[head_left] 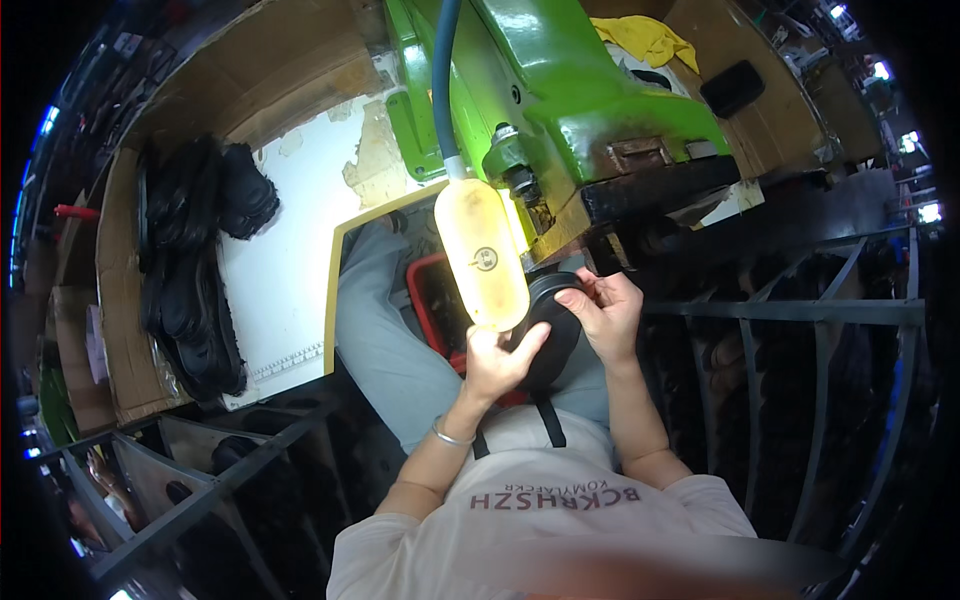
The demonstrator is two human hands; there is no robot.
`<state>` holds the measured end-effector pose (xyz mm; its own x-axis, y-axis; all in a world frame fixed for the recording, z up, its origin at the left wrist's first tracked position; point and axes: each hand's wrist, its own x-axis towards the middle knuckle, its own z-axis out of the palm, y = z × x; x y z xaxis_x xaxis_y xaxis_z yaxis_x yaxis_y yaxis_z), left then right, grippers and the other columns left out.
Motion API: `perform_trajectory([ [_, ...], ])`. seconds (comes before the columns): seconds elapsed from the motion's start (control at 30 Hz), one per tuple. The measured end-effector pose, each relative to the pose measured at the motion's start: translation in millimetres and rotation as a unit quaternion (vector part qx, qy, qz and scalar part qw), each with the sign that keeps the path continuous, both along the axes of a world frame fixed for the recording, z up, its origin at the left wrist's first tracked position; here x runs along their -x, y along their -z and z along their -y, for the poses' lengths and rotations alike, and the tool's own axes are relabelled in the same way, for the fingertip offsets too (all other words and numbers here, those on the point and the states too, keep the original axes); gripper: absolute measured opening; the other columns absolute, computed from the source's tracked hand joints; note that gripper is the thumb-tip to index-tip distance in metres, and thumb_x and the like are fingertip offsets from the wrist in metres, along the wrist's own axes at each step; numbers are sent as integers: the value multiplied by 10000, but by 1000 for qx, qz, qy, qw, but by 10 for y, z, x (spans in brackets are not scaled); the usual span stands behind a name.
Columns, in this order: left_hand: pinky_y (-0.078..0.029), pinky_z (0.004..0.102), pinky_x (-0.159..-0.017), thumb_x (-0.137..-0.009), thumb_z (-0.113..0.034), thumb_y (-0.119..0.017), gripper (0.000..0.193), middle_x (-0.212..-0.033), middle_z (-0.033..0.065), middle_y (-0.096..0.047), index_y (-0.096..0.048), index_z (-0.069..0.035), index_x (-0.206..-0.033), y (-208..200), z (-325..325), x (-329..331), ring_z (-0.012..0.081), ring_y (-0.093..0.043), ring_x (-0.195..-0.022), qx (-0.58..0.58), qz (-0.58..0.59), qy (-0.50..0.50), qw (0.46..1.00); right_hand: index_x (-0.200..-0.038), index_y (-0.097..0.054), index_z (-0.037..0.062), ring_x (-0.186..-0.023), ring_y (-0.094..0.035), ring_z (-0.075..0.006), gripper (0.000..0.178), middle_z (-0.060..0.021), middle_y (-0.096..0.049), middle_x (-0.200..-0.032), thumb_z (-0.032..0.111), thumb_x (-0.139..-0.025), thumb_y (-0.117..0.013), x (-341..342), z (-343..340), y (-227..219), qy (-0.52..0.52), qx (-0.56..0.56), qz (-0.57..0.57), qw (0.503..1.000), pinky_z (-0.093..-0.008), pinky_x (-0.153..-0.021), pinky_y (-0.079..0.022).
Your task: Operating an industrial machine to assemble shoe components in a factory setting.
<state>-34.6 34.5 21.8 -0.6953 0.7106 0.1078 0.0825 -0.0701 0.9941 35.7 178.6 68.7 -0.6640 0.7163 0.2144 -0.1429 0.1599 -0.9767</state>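
Observation:
Between my hands is a black shoe sole (556,335) with a rounded, raised edge at its upper end. It is held just under the head of a green machine (600,95). My left hand (502,360) grips its left side, the thumb lying over the sole and the other fingers partly hidden. My right hand (608,308) pinches the upper right rim between thumb and fingers. A yellow oval lamp (482,255) on a blue-grey hose (444,80) hangs close above my left hand and covers part of the sole's left edge.
Stacked black soles (190,270) lie on the white worktable (290,280) at left, inside cardboard walls (122,290). A red bin (430,300) sits below, between my legs. Metal racks (790,312) stand at both sides. A yellow cloth (648,42) lies behind the machine.

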Motion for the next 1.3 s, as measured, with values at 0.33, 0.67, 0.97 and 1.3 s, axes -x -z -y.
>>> perform_trajectory([
  [0.33, -455, 180, -647, -847, 35, -596, 207, -862, 50, -624, -541, 50, -1046, -175, -185, -97, 66, -561, -725, -101, 127, -149, 976, -1061, -582, -30, -864, -587, -138, 444, -76, -644, -895, 166, -714, -778, -444, 374, 182, -131, 81, 154, 976, -277, -777, -478],
  [0.67, -448, 312, -935, -727, 66, -625, 514, -1168, 116, -505, -421, 11, -1195, -98, 252, 359, 193, -520, -1090, -224, 326, -105, 913, -923, -604, -30, -700, -607, -102, 222, -61, -645, -803, 3, -746, -733, -583, 186, 153, 88, -34, 29, 995, -216, -647, -498],
  [0.97, -447, 376, -956, -739, 142, -606, 451, -1109, 171, -584, -496, 47, -1166, 78, 596, 543, 287, -579, -1060, -117, 248, -65, 960, -984, -600, 1, -686, -566, -125, 304, -75, -606, -802, 60, -730, -757, -227, 200, 39, 60, -150, -75, 984, -217, -604, -449],
  [1.3, -471, 251, -796, -748, 78, -669, 313, -926, 84, -608, -535, 38, -1028, -406, 547, 648, 135, -591, -848, -79, 75, -129, 986, -1031, -592, -34, -744, -543, -67, 258, -38, -620, -875, 105, -832, -681, 140, -51, 121, 101, 11, -93, 990, -183, -674, -441],
])
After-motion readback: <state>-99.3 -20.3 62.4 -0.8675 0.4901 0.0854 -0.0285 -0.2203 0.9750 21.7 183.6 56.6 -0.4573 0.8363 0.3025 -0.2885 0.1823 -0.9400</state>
